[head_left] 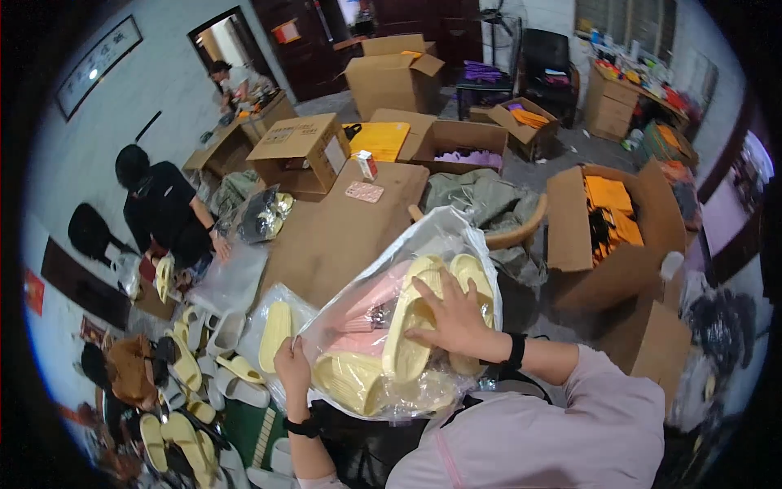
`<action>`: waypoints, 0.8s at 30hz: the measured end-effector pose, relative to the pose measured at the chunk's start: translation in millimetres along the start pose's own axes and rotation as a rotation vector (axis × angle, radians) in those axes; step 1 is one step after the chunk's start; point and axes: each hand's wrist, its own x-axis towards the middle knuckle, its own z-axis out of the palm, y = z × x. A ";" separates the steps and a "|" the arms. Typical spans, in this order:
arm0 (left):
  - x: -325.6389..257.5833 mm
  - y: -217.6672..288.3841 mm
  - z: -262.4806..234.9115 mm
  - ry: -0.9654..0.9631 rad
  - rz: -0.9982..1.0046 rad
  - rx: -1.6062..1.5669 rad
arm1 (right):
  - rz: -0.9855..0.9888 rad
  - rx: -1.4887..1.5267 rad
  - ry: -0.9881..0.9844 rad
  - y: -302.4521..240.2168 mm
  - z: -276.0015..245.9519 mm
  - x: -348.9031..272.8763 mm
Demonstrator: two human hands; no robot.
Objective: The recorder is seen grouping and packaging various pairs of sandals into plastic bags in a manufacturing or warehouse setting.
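Note:
A large clear plastic bag (475, 231) with a white edge lies in front of me, holding pink slippers (362, 342) and yellow slippers (403, 326). My left hand (292, 368) is closed on the bag's left edge. With fingers spread, my right hand (456, 319) lies over the yellow slippers on the right side of the bag. Whether its fingertips are inside the bag or on top of the film, I cannot tell. Next to my left hand is a pale yellow slipper (278, 326) in a smaller clear bag.
A brown cardboard-topped table (350, 224) stands ahead, bearing a pink blister pack (364, 191) and a small box (366, 165). Loose slippers (187, 440) pile up at left. An open carton (570, 220) with orange packs stands at right. A co-worker in black (167, 200) handles plastic at left.

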 end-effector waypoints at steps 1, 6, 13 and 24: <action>1.6 -3.2 6.1 0.024 0.059 0.038 | 0.007 0.014 -0.012 12.2 -1.7 4.7; -13.0 33.9 27.8 0.203 0.020 0.218 | -0.158 0.204 -0.175 73.8 -13.3 44.4; -93.5 28.6 43.9 0.355 -0.320 0.486 | -0.089 0.269 0.418 187.3 -24.1 150.7; -168.7 88.4 126.7 0.606 -0.690 -0.161 | -0.240 0.966 -0.504 222.7 27.7 182.9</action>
